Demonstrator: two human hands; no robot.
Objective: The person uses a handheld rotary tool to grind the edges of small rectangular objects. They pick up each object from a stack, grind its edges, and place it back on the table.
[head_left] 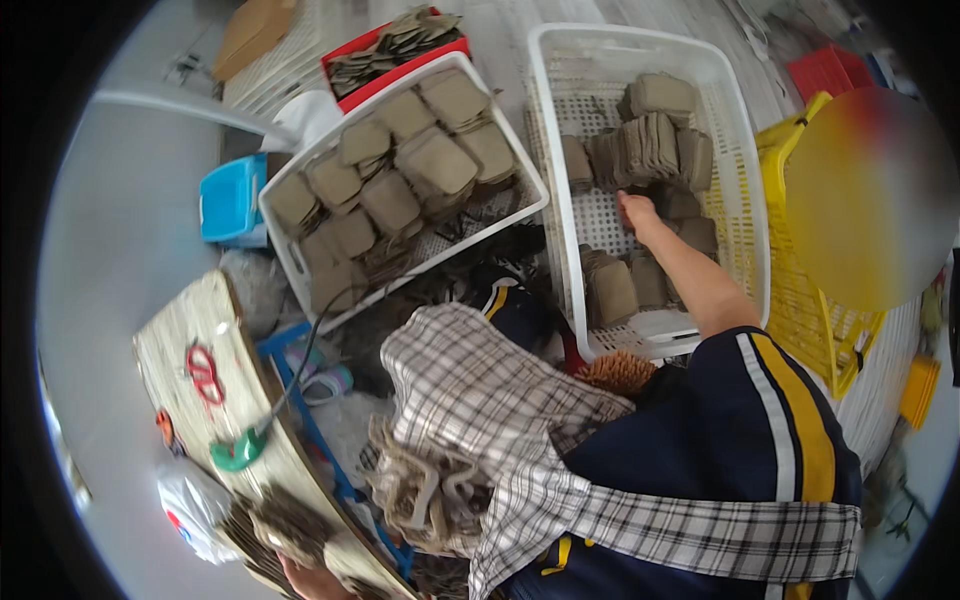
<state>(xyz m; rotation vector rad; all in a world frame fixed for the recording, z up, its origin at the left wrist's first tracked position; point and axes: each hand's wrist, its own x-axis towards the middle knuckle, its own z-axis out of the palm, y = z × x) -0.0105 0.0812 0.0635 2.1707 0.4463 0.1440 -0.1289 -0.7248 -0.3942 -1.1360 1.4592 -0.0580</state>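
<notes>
In the head view, the right hand [636, 211] is inside the white basket [640, 37] at upper right, near the brown pads [648, 145]; whether it grips one cannot be told. At lower left, the left hand [310, 578] is by a brown stack [290, 525] on the pale board [185, 320], its grip also unclear.

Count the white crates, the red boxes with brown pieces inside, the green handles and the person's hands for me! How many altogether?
White crates: 2 (left one, right one)
Red box with brown pieces: 1
Green handle: 1
Hands: 2 (left hand, partly cut off; right hand)
Total: 6
</notes>
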